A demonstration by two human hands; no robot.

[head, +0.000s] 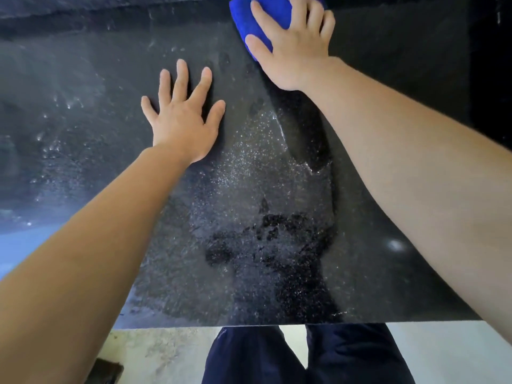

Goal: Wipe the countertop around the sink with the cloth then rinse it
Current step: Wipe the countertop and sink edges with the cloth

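A bright blue cloth (249,18) lies bunched at the far edge of the black speckled countertop (243,217), near the dark back wall. My right hand (293,48) presses down on the cloth with spread fingers lying over it. My left hand (182,115) rests flat on the counter with its fingers splayed, well to the left of the cloth and nearer to me. Wet streaks and droplets shine on the stone between my arms. No sink shows in this view.
The counter's front edge (277,324) runs across the bottom, with my dark trousers (304,356) and a pale floor (166,353) below it. A raised dark ledge (110,15) lines the back. The left part of the counter reflects bluish light.
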